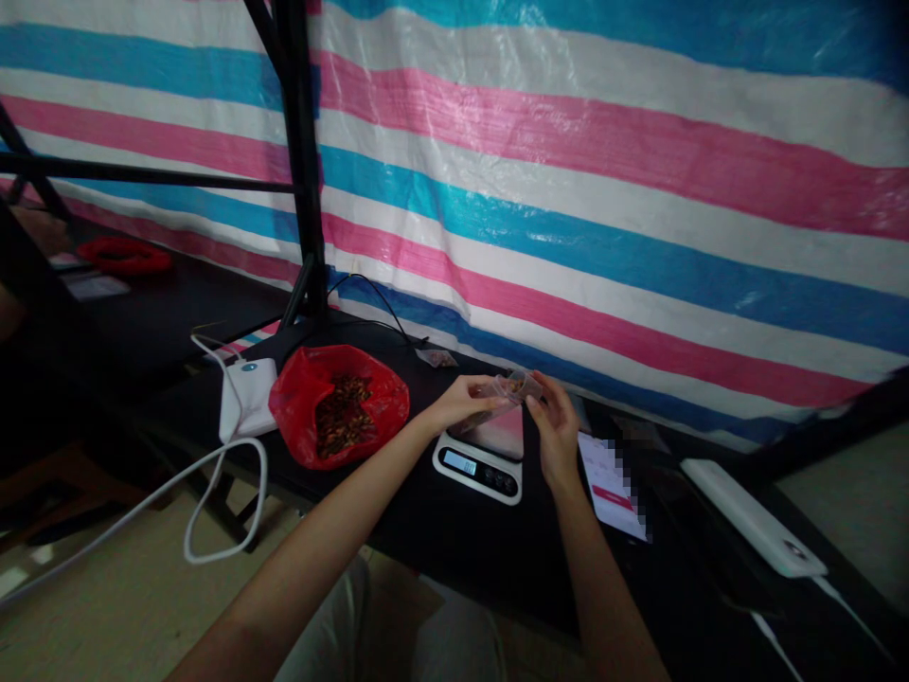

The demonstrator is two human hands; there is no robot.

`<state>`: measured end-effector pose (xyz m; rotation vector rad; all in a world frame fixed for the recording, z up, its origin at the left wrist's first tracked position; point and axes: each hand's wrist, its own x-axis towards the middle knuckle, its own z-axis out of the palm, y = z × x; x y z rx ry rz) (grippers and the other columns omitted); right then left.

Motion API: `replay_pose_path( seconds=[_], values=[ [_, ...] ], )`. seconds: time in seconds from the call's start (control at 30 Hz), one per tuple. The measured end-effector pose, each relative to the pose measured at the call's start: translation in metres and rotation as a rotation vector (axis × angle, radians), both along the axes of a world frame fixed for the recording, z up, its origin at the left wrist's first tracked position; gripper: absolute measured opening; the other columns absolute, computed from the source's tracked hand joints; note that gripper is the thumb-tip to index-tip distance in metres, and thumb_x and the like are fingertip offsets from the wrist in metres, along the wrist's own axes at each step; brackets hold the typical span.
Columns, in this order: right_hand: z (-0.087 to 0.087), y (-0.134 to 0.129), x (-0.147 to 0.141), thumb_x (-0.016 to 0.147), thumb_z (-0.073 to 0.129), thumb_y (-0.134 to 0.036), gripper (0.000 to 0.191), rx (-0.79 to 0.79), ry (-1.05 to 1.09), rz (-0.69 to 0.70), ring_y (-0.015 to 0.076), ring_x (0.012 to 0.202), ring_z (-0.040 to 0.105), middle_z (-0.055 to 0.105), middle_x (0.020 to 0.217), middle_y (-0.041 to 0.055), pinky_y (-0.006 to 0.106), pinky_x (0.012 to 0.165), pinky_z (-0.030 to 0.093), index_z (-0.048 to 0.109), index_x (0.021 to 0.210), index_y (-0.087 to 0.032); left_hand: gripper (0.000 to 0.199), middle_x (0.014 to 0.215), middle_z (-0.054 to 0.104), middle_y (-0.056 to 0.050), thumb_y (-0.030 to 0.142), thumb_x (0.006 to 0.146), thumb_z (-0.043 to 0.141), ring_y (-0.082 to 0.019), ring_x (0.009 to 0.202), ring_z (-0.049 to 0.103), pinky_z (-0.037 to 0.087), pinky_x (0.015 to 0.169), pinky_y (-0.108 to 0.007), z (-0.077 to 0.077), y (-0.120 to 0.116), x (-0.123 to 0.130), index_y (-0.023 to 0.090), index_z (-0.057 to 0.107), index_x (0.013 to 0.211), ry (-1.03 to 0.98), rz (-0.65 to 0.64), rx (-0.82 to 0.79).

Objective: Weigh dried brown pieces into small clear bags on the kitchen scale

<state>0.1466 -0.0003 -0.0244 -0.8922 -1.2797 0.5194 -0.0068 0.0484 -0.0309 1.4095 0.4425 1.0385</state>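
Observation:
Above a small white digital scale (479, 471) with a lit display, both hands hold a clear plastic bag (515, 385) with a few brown bits inside. My left hand (461, 400) pinches its left side, and my right hand (556, 421) has its fingers closed on the right side. The bag hangs over the scale's shiny plate (501, 433). Left of the scale, a red plastic bag (383, 388) stands open, holding many brown, seed-like pieces (345, 417).
A small filled clear bag (436, 358) lies behind my left hand. A white device (256, 393) with a looping cable is at the left. A lit phone (611, 488) and a white power bank (757, 521) lie to the right. Striped sheeting (568, 208) hangs behind.

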Motion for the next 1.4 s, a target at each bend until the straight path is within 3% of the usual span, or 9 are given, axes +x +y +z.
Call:
replay_pose_path(
  seconds=[0.1, 0.27, 0.63, 0.87, 1.07, 1.17, 1.3, 1.4],
  values=[
    [-0.0007, 0.0009, -0.0012, 0.066, 0.071, -0.029, 0.044, 0.031, 0.071, -0.013, 0.0191, 0.099, 0.058, 0.060, 0.111, 0.0060, 0.036, 0.085, 0.047, 0.054, 0.106, -0.024, 0.053, 0.093, 0.068, -0.010, 0.040, 0.059, 0.076, -0.019, 0.084, 0.061, 0.042, 0.079, -0.028, -0.0008, 0.0008, 0.0002, 0.008, 0.066, 0.099, -0.014, -0.006, 0.016],
    [-0.0022, 0.0032, 0.0000, 0.066, 0.072, -0.025, 0.032, 0.042, 0.094, -0.004, 0.0194, 0.098, 0.058, 0.062, 0.105, 0.0057, 0.036, 0.085, 0.047, 0.059, 0.095, -0.022, 0.053, 0.090, 0.068, -0.010, 0.042, 0.058, 0.076, -0.018, 0.081, 0.060, 0.042, 0.078, -0.029, -0.0001, 0.0003, -0.0006, 0.007, 0.066, 0.098, 0.012, 0.025, 0.002],
    [-0.0015, -0.0004, -0.0005, 0.072, 0.066, -0.033, 0.032, 0.026, 0.044, 0.011, 0.0225, 0.109, 0.054, 0.060, 0.114, 0.0077, 0.043, 0.096, 0.040, 0.065, 0.102, -0.021, 0.047, 0.083, 0.066, -0.008, 0.043, 0.063, 0.072, -0.016, 0.073, 0.058, 0.041, 0.070, -0.026, -0.0036, 0.0000, -0.0016, 0.008, 0.067, 0.095, 0.096, 0.004, 0.052],
    [-0.0002, -0.0008, -0.0017, 0.072, 0.066, -0.028, 0.028, 0.042, 0.082, 0.031, 0.0212, 0.108, 0.054, 0.061, 0.113, 0.0067, 0.041, 0.097, 0.039, 0.066, 0.100, -0.021, 0.050, 0.086, 0.067, -0.009, 0.043, 0.060, 0.074, -0.018, 0.077, 0.060, 0.043, 0.074, -0.028, -0.0033, 0.0004, -0.0009, 0.008, 0.067, 0.094, 0.093, 0.025, 0.047],
    [0.0001, -0.0018, -0.0011, 0.075, 0.065, -0.028, 0.049, 0.005, 0.130, 0.101, 0.0201, 0.112, 0.052, 0.058, 0.120, 0.0058, 0.042, 0.100, 0.036, 0.053, 0.122, -0.027, 0.051, 0.086, 0.066, -0.010, 0.043, 0.059, 0.075, -0.018, 0.077, 0.060, 0.043, 0.072, -0.027, -0.0026, -0.0004, -0.0015, 0.007, 0.067, 0.094, 0.096, 0.008, 0.024],
    [-0.0004, -0.0015, -0.0008, 0.075, 0.064, -0.031, 0.037, -0.016, 0.071, 0.088, 0.0210, 0.114, 0.051, 0.058, 0.121, 0.0062, 0.041, 0.100, 0.035, 0.061, 0.112, -0.024, 0.050, 0.087, 0.066, -0.010, 0.042, 0.061, 0.074, -0.017, 0.076, 0.059, 0.042, 0.072, -0.027, -0.0037, 0.0002, -0.0017, 0.007, 0.066, 0.096, 0.088, 0.014, 0.040],
    [-0.0023, 0.0003, -0.0018, 0.074, 0.065, -0.033, 0.036, -0.036, 0.093, 0.050, 0.0215, 0.110, 0.054, 0.061, 0.117, 0.0074, 0.041, 0.099, 0.036, 0.062, 0.108, -0.021, 0.049, 0.086, 0.065, -0.009, 0.040, 0.064, 0.072, -0.016, 0.076, 0.058, 0.042, 0.071, -0.026, -0.0029, 0.0001, -0.0015, 0.007, 0.065, 0.099, 0.120, 0.085, 0.115],
    [-0.0043, 0.0031, -0.0012, 0.072, 0.066, -0.033, 0.037, -0.036, 0.179, -0.004, 0.0208, 0.107, 0.056, 0.062, 0.114, 0.0079, 0.042, 0.098, 0.037, 0.061, 0.106, -0.019, 0.046, 0.094, 0.063, -0.009, 0.039, 0.066, 0.071, -0.017, 0.083, 0.057, 0.042, 0.076, -0.027, -0.0017, -0.0008, -0.0007, 0.011, 0.065, 0.103, 0.198, 0.212, 0.300]
  ],
)
